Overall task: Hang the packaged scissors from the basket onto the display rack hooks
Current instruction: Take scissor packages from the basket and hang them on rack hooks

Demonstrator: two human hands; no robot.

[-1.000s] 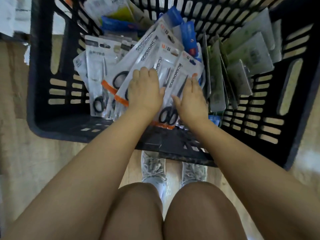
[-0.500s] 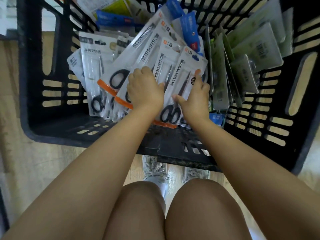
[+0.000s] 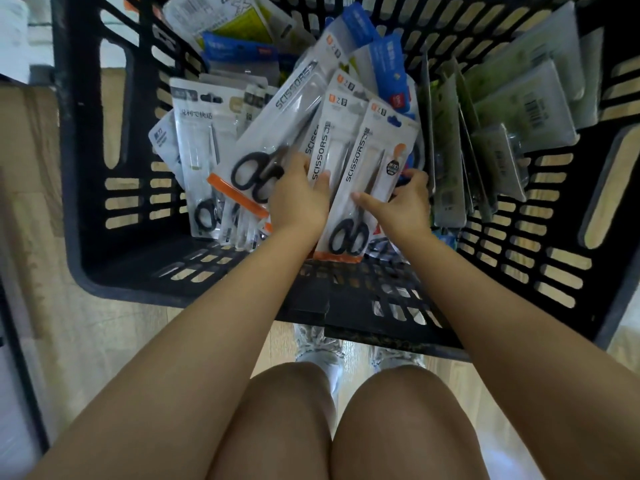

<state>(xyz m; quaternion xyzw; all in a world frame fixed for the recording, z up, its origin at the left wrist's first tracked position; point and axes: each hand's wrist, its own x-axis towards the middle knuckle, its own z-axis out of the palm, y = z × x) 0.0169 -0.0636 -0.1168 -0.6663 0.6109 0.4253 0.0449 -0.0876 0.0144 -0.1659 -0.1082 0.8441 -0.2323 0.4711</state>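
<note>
Both hands were in the black basket (image 3: 114, 265). Our right hand (image 3: 403, 206) pinched the front scissors pack (image 3: 363, 188), thumb on its face. Our left hand (image 3: 298, 199) gripped the fanned scissors packs (image 3: 291, 123) beside it.

Four scissors packs (image 3: 332, 147) lie fanned out in the middle of the frame, inside the black basket (image 3: 104, 271). Each pack is a long clear and white bag with the word SCISSORS down its side, an orange strip at the bottom and black-handled scissors inside. They lean with their tops toward the upper right. The front pack (image 3: 363, 188) sits lowest, and its black handles show near its orange strip. The left pack (image 3: 273, 133) is tilted the most. More white packs (image 3: 199, 150) stand at the left; they may hold scissors too.
</note>
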